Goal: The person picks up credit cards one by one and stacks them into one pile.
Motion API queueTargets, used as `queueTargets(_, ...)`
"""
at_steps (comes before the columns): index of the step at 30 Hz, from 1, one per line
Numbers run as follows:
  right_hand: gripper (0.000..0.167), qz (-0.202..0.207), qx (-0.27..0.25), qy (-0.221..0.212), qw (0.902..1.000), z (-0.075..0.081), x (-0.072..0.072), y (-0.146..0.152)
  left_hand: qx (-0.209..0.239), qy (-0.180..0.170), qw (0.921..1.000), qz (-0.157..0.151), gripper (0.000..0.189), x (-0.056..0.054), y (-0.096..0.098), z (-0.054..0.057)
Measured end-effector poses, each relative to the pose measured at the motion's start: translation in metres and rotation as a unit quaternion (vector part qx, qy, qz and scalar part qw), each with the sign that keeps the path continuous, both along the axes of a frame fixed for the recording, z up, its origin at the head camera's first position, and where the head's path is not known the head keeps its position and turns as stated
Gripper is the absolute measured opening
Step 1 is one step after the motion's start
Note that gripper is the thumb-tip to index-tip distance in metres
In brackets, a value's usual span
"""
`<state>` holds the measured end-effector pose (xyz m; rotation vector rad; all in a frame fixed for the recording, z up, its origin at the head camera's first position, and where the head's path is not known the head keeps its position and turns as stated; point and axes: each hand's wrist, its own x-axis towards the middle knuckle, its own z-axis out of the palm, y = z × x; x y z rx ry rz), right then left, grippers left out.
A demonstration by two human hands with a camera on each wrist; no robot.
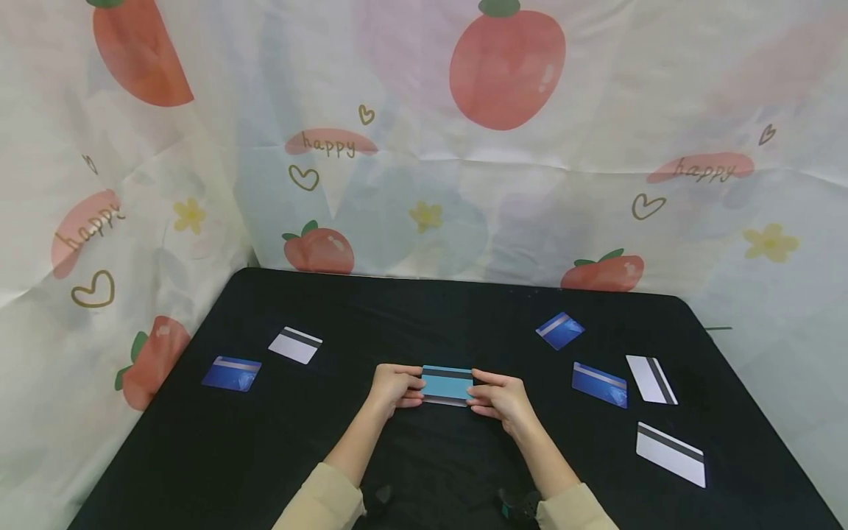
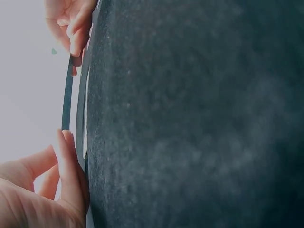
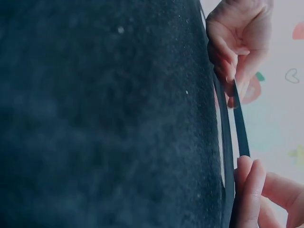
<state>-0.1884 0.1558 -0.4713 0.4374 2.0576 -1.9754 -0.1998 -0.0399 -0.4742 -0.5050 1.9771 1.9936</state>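
Observation:
Both hands hold a light blue card [image 1: 447,385] with a dark stripe, level with the middle of the table. My left hand [image 1: 396,388] pinches its left end and my right hand [image 1: 497,399] its right end. Along the near edge runs a pale strip; whether it belongs to this card or another beneath cannot be told. Seen from the left wrist, the card [image 2: 67,97] is nearly edge-on, raised off the black surface, with the left fingers [image 2: 69,175] at its lower end. The right wrist view likewise shows the card [image 3: 241,126] edge-on between both hands.
On the black table [image 1: 424,316], a blue card [image 1: 232,373] and a white card [image 1: 298,344] lie at left. At right lie two blue cards [image 1: 559,330] [image 1: 599,384] and two white striped cards [image 1: 645,379] [image 1: 665,454]. A printed curtain [image 1: 397,88] hangs behind.

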Motion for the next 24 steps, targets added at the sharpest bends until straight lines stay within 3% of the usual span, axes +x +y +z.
queueTargets(24, 0.044, 0.002, -0.010, -0.024, 0.9997, -0.0007, -0.0031, -0.0062, -0.025, 0.005, 0.9997, -0.007, 0.028, -0.0007, -0.0045, -0.0035)
